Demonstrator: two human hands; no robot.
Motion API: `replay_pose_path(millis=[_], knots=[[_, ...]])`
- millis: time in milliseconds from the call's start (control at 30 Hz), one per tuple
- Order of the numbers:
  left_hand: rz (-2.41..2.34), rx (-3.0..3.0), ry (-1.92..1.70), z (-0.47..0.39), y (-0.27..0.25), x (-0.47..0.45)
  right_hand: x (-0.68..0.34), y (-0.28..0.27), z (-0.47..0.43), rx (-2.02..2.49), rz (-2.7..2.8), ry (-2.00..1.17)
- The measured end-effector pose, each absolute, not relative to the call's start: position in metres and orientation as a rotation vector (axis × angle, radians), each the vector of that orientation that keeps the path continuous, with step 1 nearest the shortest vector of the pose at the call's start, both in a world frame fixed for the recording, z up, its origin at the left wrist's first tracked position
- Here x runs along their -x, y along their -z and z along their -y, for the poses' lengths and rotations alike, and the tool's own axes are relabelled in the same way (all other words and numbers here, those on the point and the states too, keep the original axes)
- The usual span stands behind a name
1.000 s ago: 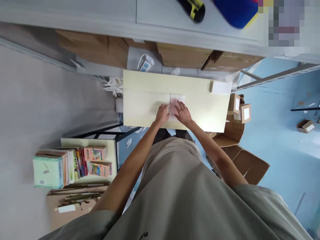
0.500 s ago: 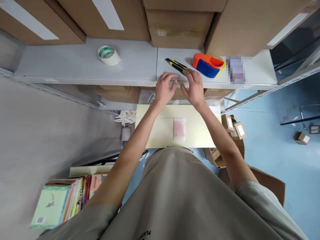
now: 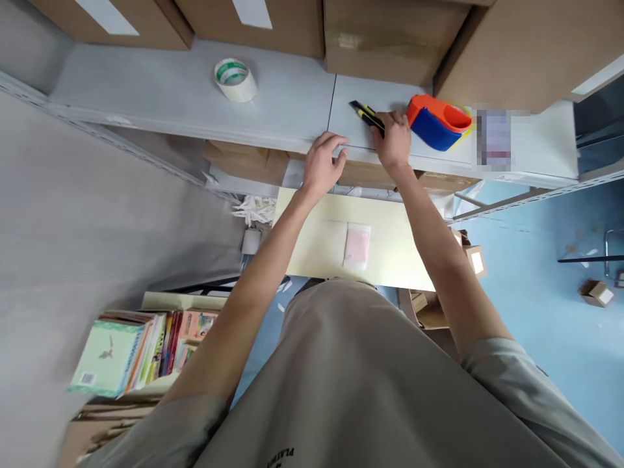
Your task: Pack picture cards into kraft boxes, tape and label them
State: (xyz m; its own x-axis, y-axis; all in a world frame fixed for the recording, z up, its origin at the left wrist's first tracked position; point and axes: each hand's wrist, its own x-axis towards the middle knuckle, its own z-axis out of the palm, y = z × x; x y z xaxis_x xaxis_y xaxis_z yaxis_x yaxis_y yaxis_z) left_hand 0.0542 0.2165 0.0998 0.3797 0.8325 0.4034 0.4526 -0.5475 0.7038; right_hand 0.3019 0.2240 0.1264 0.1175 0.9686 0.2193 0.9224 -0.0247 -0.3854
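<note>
A black and yellow utility knife [image 3: 365, 115] lies at a slant near the front of the grey shelf. My right hand [image 3: 394, 140] has its fingers closed on the rear end of the knife, which they partly cover. My left hand [image 3: 322, 168] rests at the shelf's front edge, fingers bent and apart, with nothing in it. Just right of my right hand stands an orange and blue tape dispenser [image 3: 439, 123]. A roll of white tape [image 3: 235, 80] sits farther left on the same shelf [image 3: 287, 84].
Cardboard boxes [image 3: 390, 45] line the back of the shelf. Below is a pale yellow board [image 3: 312, 250] carrying a pink packet [image 3: 358, 246]. Books [image 3: 107, 354] stand at lower left. An open carton [image 3: 431, 317] is at right. A blurred-out item [image 3: 496, 140] lies on the shelf.
My right hand has moved away from my left and closed on the knife's end. The view has shifted, so the shelf items appear farther right.
</note>
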Motion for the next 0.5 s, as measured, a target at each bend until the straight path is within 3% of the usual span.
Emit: replay_pose_path(millis=[233,367,500], knots=[[-1.277,-2.060,-0.434,-0.126,0.032,-0.024,-0.287,-0.099,-0.117,1.761,1.731,-0.146],[-1.276,-1.982,-0.061,-0.064,0.096,-0.022,-0.273,-0.050,-0.043,1.831,1.679,-0.359],[-1.240,-1.986,0.042,-0.026,0.127,-0.034,-0.266,0.008,0.018,2.026,1.598,-0.555]])
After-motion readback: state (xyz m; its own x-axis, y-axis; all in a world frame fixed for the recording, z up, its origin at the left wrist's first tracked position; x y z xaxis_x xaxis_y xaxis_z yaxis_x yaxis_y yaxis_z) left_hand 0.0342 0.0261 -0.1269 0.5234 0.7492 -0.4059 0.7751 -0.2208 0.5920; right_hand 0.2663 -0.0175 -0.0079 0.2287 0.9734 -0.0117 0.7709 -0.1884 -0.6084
